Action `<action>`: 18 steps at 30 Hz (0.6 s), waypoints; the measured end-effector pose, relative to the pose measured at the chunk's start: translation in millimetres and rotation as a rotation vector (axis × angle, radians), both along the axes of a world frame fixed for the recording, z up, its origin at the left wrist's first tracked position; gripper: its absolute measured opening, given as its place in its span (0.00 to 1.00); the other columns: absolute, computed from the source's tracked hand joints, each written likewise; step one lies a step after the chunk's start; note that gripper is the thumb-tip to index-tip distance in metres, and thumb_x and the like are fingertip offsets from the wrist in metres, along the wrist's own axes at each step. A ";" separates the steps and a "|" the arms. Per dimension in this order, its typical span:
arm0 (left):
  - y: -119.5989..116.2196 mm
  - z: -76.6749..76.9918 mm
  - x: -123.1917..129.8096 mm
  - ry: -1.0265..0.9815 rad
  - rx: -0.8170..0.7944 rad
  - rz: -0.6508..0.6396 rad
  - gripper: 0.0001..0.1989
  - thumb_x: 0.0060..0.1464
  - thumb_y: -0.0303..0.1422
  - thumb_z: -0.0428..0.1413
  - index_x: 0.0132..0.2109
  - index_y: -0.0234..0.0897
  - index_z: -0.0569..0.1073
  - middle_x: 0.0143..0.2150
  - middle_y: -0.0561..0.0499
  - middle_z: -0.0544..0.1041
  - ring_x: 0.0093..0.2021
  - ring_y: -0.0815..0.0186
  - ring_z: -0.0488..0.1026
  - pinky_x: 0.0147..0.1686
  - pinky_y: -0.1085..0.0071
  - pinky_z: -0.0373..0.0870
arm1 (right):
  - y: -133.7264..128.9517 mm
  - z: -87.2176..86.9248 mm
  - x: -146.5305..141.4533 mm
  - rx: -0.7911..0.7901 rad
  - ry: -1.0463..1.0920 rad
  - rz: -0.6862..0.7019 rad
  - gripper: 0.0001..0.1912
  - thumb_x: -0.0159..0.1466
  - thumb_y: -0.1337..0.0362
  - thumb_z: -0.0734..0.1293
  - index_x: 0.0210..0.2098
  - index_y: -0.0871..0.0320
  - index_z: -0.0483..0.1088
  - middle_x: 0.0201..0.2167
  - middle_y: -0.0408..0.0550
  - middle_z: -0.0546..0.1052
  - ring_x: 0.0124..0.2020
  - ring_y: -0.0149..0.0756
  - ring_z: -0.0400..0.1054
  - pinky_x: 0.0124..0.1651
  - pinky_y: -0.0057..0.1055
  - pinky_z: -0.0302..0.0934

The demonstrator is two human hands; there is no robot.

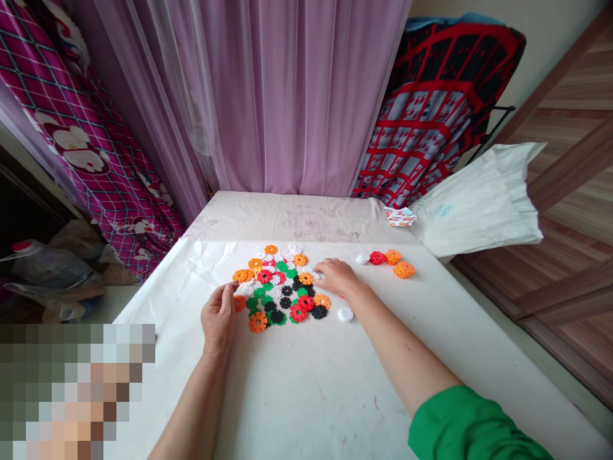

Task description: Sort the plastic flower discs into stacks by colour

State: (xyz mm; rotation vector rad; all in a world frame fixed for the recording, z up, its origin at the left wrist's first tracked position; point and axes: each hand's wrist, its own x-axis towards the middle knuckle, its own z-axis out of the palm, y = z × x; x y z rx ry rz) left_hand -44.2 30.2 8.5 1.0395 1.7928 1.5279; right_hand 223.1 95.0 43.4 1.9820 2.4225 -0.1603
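Observation:
A loose pile of notched plastic discs (pixel 286 291) in orange, white, red, green and black lies on the white-covered table. My left hand (pixel 219 319) is at the pile's left edge, thumb and fingers closed together beside an orange disc (pixel 239 303). Whatever those fingers may hold is hidden. At the right edge, my right hand (pixel 338 276) reaches palm down over the discs, with its fingers bent and apart, near some white pieces. A single stack of white discs (pixel 345 314) sits by my right forearm.
Farther right, discs are grouped by colour: a white cluster (pixel 363 259), a red cluster (pixel 377 257) and two orange clusters (pixel 403 270). A small patterned box (pixel 400 216) and a white bag (pixel 483 198) stand at the table's right edge. Purple curtains (pixel 306 96) hang behind.

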 end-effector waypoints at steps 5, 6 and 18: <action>-1.0 1.6 0.3 0.001 -0.010 0.003 0.19 0.51 0.47 0.52 0.35 0.38 0.80 0.40 0.45 0.83 0.45 0.56 0.79 0.38 0.66 0.75 | 0.3 0.6 -3.7 -0.001 0.034 -0.030 0.12 0.58 0.63 0.68 0.42 0.53 0.77 0.43 0.48 0.80 0.46 0.40 0.72 0.45 0.32 0.60; -1.1 1.5 0.2 0.006 -0.004 0.002 0.19 0.51 0.47 0.52 0.35 0.38 0.80 0.40 0.45 0.83 0.45 0.57 0.79 0.38 0.66 0.75 | -1.0 2.5 -2.8 0.003 0.037 -0.034 0.12 0.58 0.63 0.69 0.42 0.53 0.76 0.43 0.49 0.80 0.46 0.40 0.72 0.45 0.32 0.60; 1.0 -1.8 -0.1 0.027 -0.015 0.001 0.19 0.52 0.47 0.52 0.36 0.38 0.80 0.41 0.46 0.83 0.46 0.57 0.78 0.46 0.64 0.74 | -100.3 -1.5 48.3 0.104 0.405 -0.239 0.10 0.54 0.63 0.68 0.37 0.53 0.73 0.38 0.44 0.78 0.40 0.36 0.71 0.43 0.30 0.61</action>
